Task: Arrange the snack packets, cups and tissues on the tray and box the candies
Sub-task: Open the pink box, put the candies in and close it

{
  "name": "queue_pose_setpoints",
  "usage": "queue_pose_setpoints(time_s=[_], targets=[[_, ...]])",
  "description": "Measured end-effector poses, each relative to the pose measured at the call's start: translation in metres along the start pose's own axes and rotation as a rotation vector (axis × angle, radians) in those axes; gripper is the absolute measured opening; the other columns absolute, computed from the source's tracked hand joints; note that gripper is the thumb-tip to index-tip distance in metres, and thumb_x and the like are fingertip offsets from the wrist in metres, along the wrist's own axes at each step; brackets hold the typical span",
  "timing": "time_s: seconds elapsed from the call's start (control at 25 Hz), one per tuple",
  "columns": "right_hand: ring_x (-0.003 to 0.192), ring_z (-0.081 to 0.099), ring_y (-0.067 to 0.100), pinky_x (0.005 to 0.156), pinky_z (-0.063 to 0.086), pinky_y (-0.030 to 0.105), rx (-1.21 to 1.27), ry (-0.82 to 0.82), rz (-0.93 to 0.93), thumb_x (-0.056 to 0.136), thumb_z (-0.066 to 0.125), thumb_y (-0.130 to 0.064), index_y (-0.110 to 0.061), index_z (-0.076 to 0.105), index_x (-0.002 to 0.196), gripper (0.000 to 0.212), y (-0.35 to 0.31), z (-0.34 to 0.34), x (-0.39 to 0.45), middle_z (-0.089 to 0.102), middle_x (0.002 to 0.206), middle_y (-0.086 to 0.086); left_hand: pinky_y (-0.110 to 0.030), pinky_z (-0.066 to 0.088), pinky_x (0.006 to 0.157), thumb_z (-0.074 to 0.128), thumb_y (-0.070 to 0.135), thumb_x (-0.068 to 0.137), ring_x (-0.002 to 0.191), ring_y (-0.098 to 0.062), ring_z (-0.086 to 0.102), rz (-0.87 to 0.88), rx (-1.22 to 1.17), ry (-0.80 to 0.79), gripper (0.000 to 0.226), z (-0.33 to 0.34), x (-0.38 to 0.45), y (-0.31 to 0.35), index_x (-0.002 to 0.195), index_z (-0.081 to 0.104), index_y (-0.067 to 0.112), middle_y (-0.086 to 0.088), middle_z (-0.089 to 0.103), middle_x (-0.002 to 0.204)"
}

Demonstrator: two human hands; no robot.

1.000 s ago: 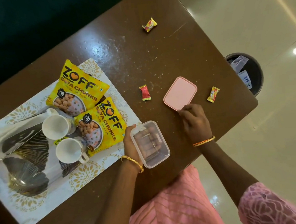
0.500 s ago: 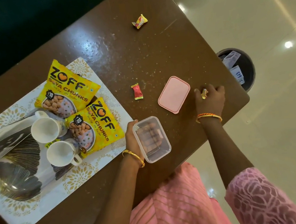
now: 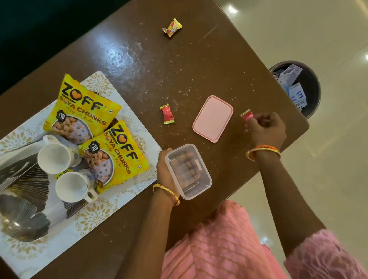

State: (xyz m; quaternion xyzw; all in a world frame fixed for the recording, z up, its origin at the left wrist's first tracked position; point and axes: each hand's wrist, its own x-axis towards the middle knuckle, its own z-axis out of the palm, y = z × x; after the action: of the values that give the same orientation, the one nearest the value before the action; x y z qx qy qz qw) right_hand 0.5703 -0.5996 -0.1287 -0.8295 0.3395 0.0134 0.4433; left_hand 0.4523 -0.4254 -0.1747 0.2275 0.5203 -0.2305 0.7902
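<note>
step: boxing candies | right hand (image 3: 266, 130): fingers pinched on a red candy (image 3: 247, 116) just lifted clear of the worktop (image 3: 147, 59), likely bound for the box | left hand (image 3: 165, 172): fingers wrapped round the clear box (image 3: 188, 171), steadying it open | lid (image 3: 212, 118): set aside between | loose: red candy (image 3: 167, 114), yellow candy (image 3: 171, 28) | tray (image 3: 54, 250): packets (image 3: 112, 156), cups (image 3: 54, 157) placed

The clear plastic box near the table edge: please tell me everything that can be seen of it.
The clear plastic box is a small rectangular container with rounded corners, transparent and lidless. It looks empty. It stands upright on the brown table near the front edge, just right of the tray. The left hand grips it, fingers showing through the plastic. Its pink lid lies apart on the table, farther away and to the right.
</note>
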Motion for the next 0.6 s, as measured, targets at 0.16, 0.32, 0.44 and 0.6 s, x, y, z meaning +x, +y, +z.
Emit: queue_pose_setpoints(time_s=[0.16, 0.32, 0.44, 0.6], targets=[[0.056, 0.067, 0.012, 0.053, 0.056, 0.022, 0.278, -0.49, 0.011, 0.079, 0.061, 0.008, -0.012, 0.061, 0.073, 0.021, -0.017, -0.023, -0.057, 0.067, 0.067, 0.007, -0.042, 0.053, 0.073, 0.042, 0.055, 0.081, 0.077, -0.029, 0.066, 0.01, 0.013, 0.043, 0.052, 0.001, 0.002, -0.001, 0.077, 0.073, 0.014, -0.009, 0.074, 0.071], [0.07, 0.063, 0.014, 0.066, 0.053, 0.031, -0.328, -0.719, -0.354, 0.077, 0.07, -0.011, -0.014, 0.068, 0.077, 0.003, -0.011, -0.019, -0.112, 0.07, 0.075, 0.002, -0.036, 0.053, 0.068, 0.044, 0.054, 0.079, 0.068, -0.026, 0.068, 0.025, -0.014, 0.06, 0.046, -0.001, 0.003, -0.005, 0.076, 0.071, 0.016, -0.008, 0.072, 0.07], [0.082, 0.06, 0.02, 0.071, 0.052, 0.036, -0.546, -0.778, -0.488, 0.082, 0.062, -0.021, -0.015, 0.069, 0.086, 0.009, -0.01, -0.012, -0.123, 0.072, 0.085, 0.004, -0.031, 0.055, 0.06, 0.043, 0.051, 0.08, 0.061, -0.021, 0.068, 0.061, -0.049, 0.055, 0.049, -0.002, 0.003, -0.007, 0.064, 0.074, 0.017, -0.006, 0.071, 0.066], [0.057, 0.051, 0.004, 0.053, 0.043, 0.015, -0.353, -0.609, -0.444, 0.081, 0.065, -0.015, -0.011, 0.068, 0.08, 0.006, -0.027, 0.004, -0.097, 0.065, 0.069, 0.003, -0.033, 0.052, 0.069, 0.042, 0.051, 0.08, 0.068, -0.023, 0.065, 0.038, -0.05, 0.04, 0.051, -0.004, 0.002, -0.008, 0.068, 0.075, 0.013, -0.008, 0.071, 0.068]])
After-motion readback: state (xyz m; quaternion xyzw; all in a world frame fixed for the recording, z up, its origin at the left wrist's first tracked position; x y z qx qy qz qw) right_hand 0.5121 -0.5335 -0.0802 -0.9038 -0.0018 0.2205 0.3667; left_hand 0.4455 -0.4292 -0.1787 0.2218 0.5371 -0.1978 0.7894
